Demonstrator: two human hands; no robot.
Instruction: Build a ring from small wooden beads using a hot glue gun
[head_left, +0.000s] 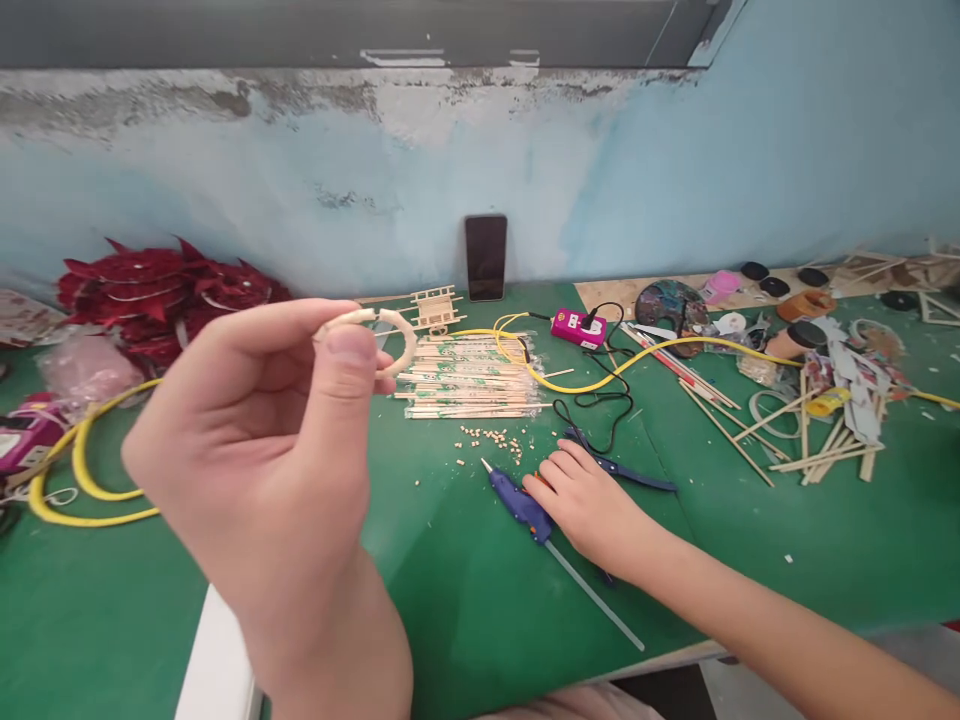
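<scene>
Raised close to the camera, my left hand [300, 430] pinches a small pale ring [399, 345] made of short wooden-looking pieces, with a gap at its top. Thumb and fingers cover its left part. My right hand [581, 495] rests on the table with its fingers curled over the handle of a blue glue gun [517, 502]. The gun lies on its side, nozzle pointing up-left, and a clear glue stick [596, 598] protrudes from its back. Blue-handled pliers [637, 478] lie just beyond the right hand. Small cut wooden bits [491, 440] are scattered ahead of the nozzle.
Wrapped chopsticks [472, 380] lie mid-table, with a small wooden cart model [435, 310] behind. A phone [486, 257] leans on the wall. A yellow cable [645, 350] runs to the right, past a pink power socket [579, 328]. Sticks and scraps [832, 430] crowd the right side.
</scene>
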